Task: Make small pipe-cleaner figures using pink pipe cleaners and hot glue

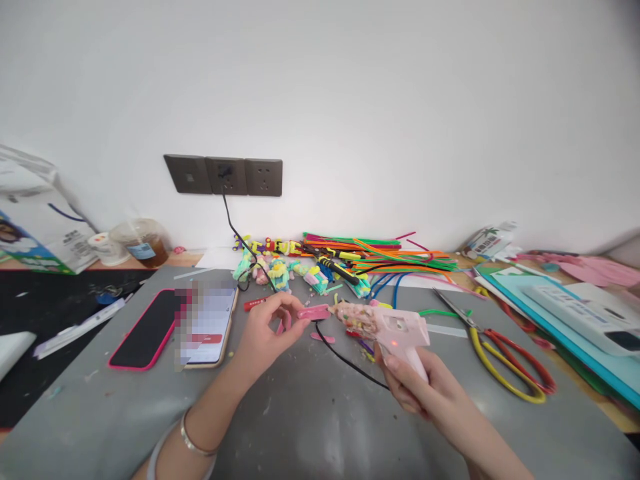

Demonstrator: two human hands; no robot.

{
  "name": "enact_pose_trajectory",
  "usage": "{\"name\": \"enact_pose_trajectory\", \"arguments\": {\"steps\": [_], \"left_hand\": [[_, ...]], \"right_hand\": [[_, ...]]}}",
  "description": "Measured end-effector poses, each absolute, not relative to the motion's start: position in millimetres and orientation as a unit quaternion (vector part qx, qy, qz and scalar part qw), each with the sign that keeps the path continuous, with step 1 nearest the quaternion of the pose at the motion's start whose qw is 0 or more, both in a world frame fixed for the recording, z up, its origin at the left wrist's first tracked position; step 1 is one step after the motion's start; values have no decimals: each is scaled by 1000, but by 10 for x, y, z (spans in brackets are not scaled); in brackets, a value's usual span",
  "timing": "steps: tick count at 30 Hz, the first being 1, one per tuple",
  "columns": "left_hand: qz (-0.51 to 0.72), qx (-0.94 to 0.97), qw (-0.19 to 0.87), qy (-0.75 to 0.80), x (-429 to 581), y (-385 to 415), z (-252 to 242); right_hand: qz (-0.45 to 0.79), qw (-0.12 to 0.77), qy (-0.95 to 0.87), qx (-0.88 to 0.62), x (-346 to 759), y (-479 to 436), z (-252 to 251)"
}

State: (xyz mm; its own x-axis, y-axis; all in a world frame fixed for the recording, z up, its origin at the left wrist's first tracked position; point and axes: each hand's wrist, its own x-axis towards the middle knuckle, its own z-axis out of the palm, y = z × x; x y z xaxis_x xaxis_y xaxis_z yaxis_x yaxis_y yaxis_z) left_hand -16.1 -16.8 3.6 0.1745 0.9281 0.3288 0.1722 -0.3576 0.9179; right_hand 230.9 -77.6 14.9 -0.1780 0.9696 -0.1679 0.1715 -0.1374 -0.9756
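Observation:
My left hand (273, 325) pinches a small pink clip (316, 312) between thumb and fingertips, its flat side turned toward the glue gun. My right hand (415, 380) is wrapped round the grip of a pale pink hot glue gun (400, 327), whose small light glows orange. Beads or hardened lumps coat the gun's front part. The nozzle points left and is at the right end of the clip; whether it touches, I cannot tell. Under the clip, another slim pink piece (323, 338) lies on the grey mat (310, 413).
Scissors (483, 340) lie open at right. Two phones (150, 330) are at left. Behind are pliers (340, 267), fuzzy pastel figures (280, 273) and colourful pipe cleaners (415, 260). A black cord (350, 367) trails under the gun; a plastic cup (143, 241) stands back left.

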Motion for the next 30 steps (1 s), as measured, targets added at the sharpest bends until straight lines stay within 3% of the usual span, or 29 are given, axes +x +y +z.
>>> {"name": "enact_pose_trajectory", "arguments": {"steps": [15, 21, 26, 30], "left_hand": [[501, 671, 366, 406, -149, -155, -1], [537, 637, 374, 408, -197, -131, 6], [552, 617, 374, 417, -262, -79, -70], [556, 614, 373, 418, -272, -69, -107]], "right_hand": [[561, 454, -523, -453, 2353, -823, -52], [543, 661, -297, -424, 2465, -747, -15], [596, 668, -118, -429, 2692, -727, -214], [629, 648, -84, -421, 2727, -750, -351]]}}
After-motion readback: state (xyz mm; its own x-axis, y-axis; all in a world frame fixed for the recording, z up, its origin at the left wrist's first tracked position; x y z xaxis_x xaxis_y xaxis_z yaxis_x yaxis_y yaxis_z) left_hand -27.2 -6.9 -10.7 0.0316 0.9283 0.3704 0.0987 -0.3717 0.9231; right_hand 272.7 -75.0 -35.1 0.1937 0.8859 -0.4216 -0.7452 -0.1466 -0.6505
